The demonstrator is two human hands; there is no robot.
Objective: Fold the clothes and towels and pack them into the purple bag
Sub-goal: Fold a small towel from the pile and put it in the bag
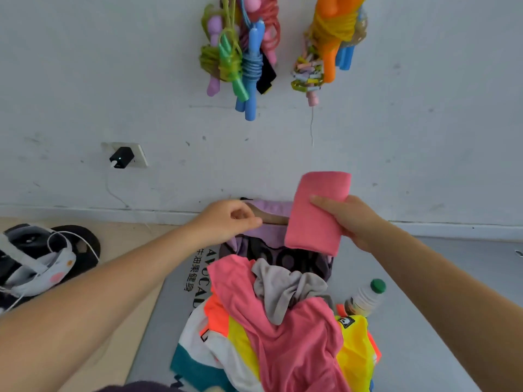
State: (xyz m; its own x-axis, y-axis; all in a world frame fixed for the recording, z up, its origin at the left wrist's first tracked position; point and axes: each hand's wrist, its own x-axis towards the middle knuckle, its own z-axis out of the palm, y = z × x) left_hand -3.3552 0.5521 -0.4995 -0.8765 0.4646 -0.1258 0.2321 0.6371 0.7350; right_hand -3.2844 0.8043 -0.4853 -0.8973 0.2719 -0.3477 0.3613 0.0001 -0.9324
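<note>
- Pink folded towel (315,213), right of frame centre, is gripped in the right hand (352,219), thumb across its front, just over the bag (271,210).
- Purple, the bag stands against the wall at frame centre; the left hand (226,219) pinches its near rim, pulling the mouth apart.
- Judged from this, the step in hand is putting the folded towel into the bag.
- To do it well, I would keep the left hand's pull on the rim so the mouth stays wide, and lead the towel in lower edge first.
- Grip should stay firm across the fold until the towel sits low inside, or the layers may spring apart.
- Below the bag, lower centre, a loose heap waits unfolded: a pink cloth (285,329), a grey cloth (283,290) and a striped towel (226,340).
- Just right of the heap stands a bottle (368,298) with a green cap, near enough to knock with the right forearm.
</note>
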